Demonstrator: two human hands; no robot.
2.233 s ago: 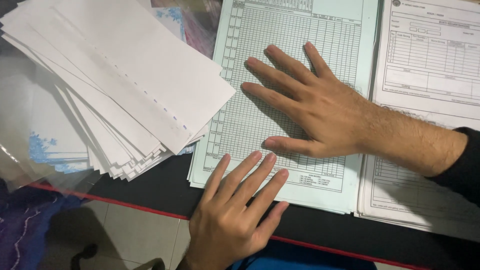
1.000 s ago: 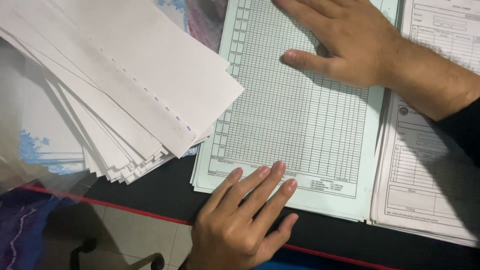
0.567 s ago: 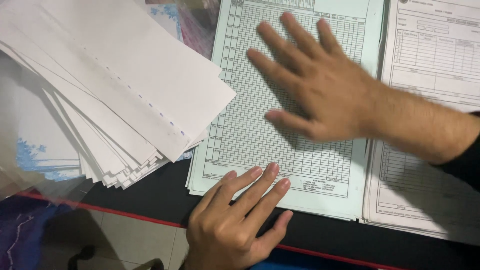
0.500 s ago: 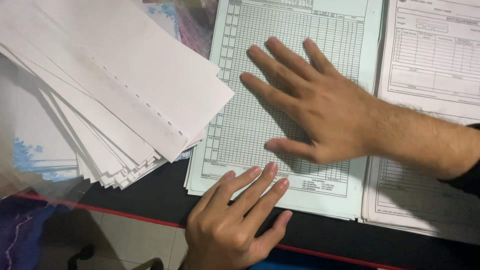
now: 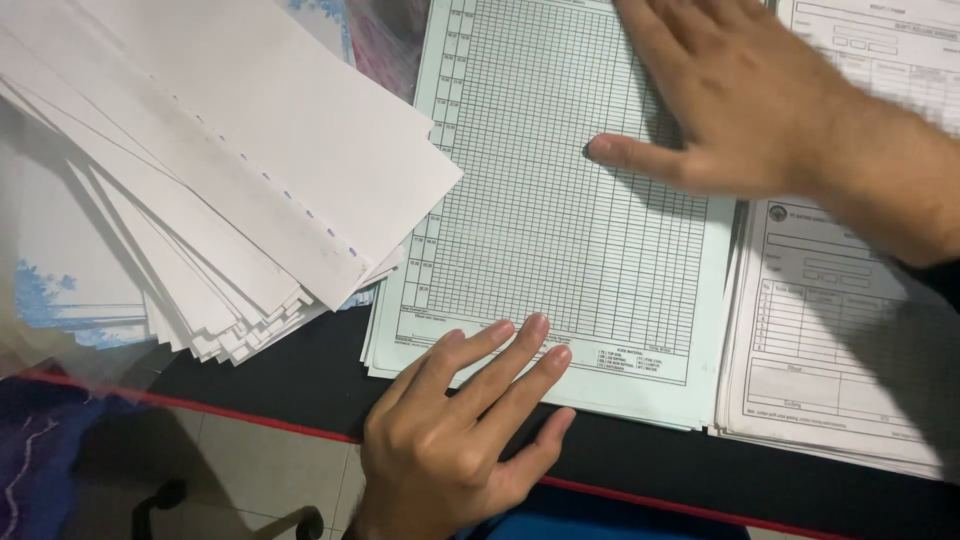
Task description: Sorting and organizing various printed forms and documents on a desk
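A stack of pale green gridded forms [image 5: 560,220] lies on a dark table. My left hand [image 5: 455,435] rests flat on the stack's near edge, fingers spread and pressing the bottom margin. Farther up, my right hand [image 5: 745,95] lies flat on the same top sheet, thumb out to the left, fingertips cut off by the frame's top edge. Neither hand grips anything.
A fanned pile of white paper strips [image 5: 210,190] overlaps the forms' left side. Another stack of white printed forms [image 5: 840,350] sits to the right. The table's red-trimmed front edge [image 5: 250,425] runs below, with tiled floor and a chair base beneath.
My right hand has slid up and away across the gridded sheet, from its middle to near the top. My left hand has stayed on the bottom edge.
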